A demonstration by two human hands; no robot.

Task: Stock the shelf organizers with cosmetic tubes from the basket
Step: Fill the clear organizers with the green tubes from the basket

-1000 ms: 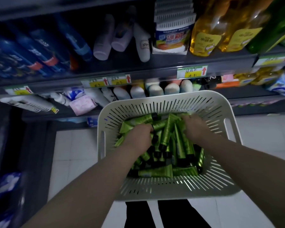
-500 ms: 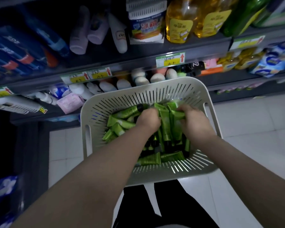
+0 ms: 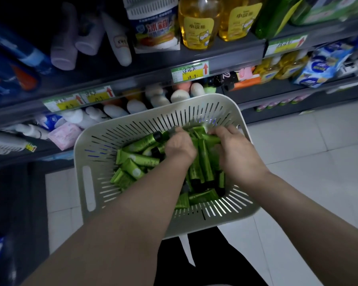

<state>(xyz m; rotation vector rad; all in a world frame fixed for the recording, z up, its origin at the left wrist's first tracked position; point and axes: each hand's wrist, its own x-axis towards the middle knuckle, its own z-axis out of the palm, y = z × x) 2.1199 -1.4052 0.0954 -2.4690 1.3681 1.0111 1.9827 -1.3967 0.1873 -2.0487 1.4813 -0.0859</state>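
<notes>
A white slotted basket point(image 3: 89, 188) sits below me, holding several green cosmetic tubes point(image 3: 132, 170) with black caps. Both hands are inside it, near its far side. My left hand point(image 3: 180, 147) grips a bunch of green tubes, its fingers curled down and hidden among them. My right hand point(image 3: 234, 149) holds other green tubes, its fingers curled round the flat ends of the upright ones point(image 3: 203, 162). The two hands are close together. No shelf organizer can be made out.
Dark shelves stand ahead with price tags point(image 3: 190, 72) on their edges. White and pastel bottles point(image 3: 134, 106) lie on the shelf just behind the basket. Yellow oil bottles point(image 3: 198, 23) stand higher up. White floor tiles point(image 3: 310, 153) spread to the right.
Both hands have drawn closer together at the basket's far side and gathered tubes. The view has shifted, so the basket and shelves sit differently in frame.
</notes>
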